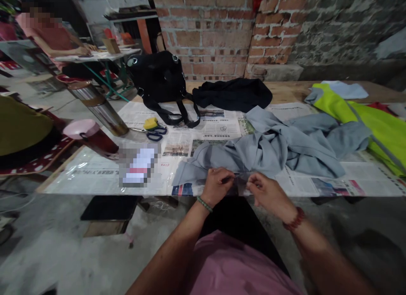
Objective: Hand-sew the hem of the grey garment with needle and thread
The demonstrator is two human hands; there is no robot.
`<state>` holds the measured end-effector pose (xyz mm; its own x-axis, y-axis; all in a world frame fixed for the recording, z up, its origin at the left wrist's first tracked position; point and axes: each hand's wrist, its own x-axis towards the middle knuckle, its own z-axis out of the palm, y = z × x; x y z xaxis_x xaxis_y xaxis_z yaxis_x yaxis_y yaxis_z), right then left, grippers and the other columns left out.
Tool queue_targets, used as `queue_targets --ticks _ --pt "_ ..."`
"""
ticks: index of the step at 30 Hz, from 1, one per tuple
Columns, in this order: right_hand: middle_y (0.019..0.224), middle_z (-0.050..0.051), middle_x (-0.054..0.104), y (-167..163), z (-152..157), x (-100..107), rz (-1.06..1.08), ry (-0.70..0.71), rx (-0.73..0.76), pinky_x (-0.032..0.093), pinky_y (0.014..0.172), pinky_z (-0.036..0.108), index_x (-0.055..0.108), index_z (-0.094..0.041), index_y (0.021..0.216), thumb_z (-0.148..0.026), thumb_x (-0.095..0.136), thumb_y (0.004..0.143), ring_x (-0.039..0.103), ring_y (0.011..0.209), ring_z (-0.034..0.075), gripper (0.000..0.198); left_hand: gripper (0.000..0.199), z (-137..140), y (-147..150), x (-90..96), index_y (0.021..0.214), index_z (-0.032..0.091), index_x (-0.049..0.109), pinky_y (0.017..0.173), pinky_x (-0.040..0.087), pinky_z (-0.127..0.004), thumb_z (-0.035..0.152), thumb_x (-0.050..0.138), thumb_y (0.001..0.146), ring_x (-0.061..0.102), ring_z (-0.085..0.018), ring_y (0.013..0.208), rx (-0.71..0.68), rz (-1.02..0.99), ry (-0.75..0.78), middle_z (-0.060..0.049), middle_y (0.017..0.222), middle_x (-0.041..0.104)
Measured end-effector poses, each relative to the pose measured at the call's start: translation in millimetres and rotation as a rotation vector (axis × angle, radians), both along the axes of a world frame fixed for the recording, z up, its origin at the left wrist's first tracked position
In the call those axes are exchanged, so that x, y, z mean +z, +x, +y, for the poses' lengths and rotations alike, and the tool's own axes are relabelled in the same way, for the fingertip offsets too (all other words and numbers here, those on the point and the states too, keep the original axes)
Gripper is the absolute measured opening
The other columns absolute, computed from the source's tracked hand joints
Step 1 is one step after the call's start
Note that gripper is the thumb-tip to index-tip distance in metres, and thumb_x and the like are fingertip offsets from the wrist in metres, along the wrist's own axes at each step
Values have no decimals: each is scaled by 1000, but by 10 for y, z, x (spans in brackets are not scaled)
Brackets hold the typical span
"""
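At the table's front edge, my left hand [218, 186] is closed in a pinch, its fingertips pointing right. Facing it across a small gap is my right hand [265, 191], thumb and fingers pressed together too. Anything between the fingertips is too small to make out. A crumpled grey cloth garment [269, 144] lies just beyond both hands. Its left end spreads close to my left hand. Whether the fingers touch the fabric I cannot tell.
Newspaper under clear plastic [104, 170] covers the table. To the left are scissors [156, 133], a yellow block [150, 123], a lidded cup [91, 136], a steel flask [101, 108] and a phone [139, 164]. Behind lie a black bag [158, 77], dark cloth [233, 94] and a yellow-green vest [368, 121].
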<state>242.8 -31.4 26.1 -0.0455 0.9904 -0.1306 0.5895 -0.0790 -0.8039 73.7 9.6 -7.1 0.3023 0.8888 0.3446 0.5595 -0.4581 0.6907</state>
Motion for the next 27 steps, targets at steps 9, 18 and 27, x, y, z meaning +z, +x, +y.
queue_targets --ticks 9,18,27 --pt "91 5 65 54 578 200 -120 412 164 43 77 29 64 -21 91 -24 45 78 58 84 17 23 12 -19 -20 12 73 22 65 78 35 -30 12 59 75 60 -13 76 -22 -3 75 2 76 68" --pt "84 3 67 29 505 -136 -202 256 252 37 85 34 68 -22 67 -38 48 81 57 87 18 29 13 -27 -19 -7 74 21 64 76 35 -29 9 58 74 59 -12 75 -36 -10 99 2 75 67" --pt "74 -1 65 -85 441 -103 103 161 109 42 73 28 65 -21 72 -30 55 73 59 76 16 14 16 5 -19 -43 78 22 65 77 38 -28 9 58 73 61 -13 76 -41 -34 47 2 78 68"
